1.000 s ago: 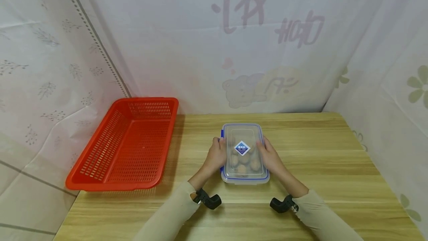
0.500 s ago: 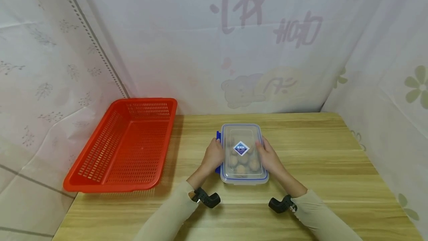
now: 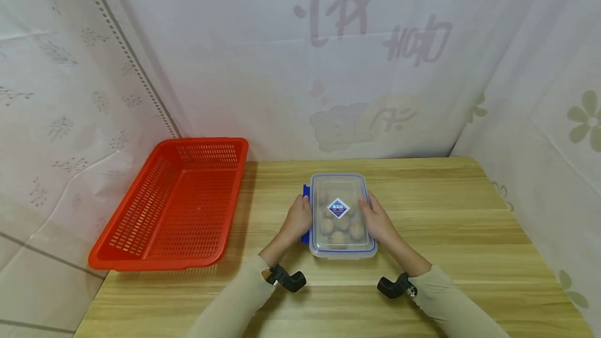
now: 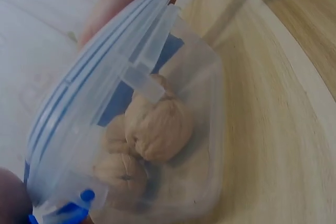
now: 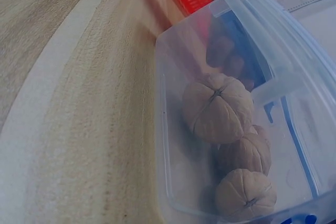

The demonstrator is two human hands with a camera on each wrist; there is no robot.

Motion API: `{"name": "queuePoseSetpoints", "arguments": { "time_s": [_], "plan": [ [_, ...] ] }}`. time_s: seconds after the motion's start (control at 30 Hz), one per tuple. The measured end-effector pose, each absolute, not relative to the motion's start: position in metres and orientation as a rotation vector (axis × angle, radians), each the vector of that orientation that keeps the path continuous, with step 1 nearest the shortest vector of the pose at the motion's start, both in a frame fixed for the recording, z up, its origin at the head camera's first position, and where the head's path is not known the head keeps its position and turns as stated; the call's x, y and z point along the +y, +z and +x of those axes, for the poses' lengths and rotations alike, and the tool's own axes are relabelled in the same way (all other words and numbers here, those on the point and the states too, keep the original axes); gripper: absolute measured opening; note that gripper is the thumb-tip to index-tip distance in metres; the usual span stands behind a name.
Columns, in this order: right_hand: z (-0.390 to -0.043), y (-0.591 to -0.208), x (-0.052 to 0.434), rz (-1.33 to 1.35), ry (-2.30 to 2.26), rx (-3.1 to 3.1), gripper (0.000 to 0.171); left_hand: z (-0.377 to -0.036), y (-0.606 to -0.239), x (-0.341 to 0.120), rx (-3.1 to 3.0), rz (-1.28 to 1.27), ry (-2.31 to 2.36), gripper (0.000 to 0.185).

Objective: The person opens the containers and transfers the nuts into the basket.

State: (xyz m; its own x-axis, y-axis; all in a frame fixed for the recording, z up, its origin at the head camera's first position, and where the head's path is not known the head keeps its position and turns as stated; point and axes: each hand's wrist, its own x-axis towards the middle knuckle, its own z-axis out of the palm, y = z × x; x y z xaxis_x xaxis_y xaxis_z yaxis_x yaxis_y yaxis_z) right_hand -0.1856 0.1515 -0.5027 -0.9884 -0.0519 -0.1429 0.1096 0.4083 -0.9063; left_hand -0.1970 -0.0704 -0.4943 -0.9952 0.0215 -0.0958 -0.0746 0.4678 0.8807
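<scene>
A clear plastic food container point(image 3: 346, 181) with a blue seal line and a BXH label point(image 3: 339, 207) stands on the table, its lid on. Several walnuts point(image 5: 218, 111) lie inside, showing through the walls in both wrist views. Along the left side a blue latch flap point(image 3: 307, 190) sticks outward, and my left hand point(image 3: 298, 219) holds it, fingers partly hidden behind. My right hand point(image 3: 379, 222) grips the opposite side, thumb over the lid edge and fingers down the wall.
A red perforated plastic basket point(image 3: 155, 264) stands at the left of the wooden table point(image 3: 446, 223). Printed cloth curtains point(image 3: 263, 67) hang behind the table and at both sides.
The blue latch flap on the left side has swung outward from the container. My left hand has shifted slightly left with it, while the right hand keeps its grip.
</scene>
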Motion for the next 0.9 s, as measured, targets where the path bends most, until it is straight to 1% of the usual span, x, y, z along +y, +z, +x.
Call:
{"name": "queuePoseSetpoints", "arguments": {
  "time_s": [0.23, 0.47, 0.77, 0.9],
  "plan": [
    [-0.186, -0.504, 0.151, 0.055, -1.657, 2.479, 0.067, -0.196, -0.500, -0.075, 2.542, -0.035, 1.748, 0.034],
    [-0.186, -0.504, 0.151, 0.053, -1.654, 2.483, 0.067, -0.194, -0.507, -0.077, 2.545, -0.049, 1.733, 0.044],
    [-0.187, -0.504, 0.151, 0.044, -1.686, 2.451, 0.067, -0.193, -0.507, -0.080, 2.487, -0.025, 1.761, 0.049],
    [-0.188, -0.504, 0.154, 0.038, -1.680, 2.442, 0.067, -0.195, -0.507, -0.080, 2.531, -0.028, 1.706, 0.049]
  ]
}}
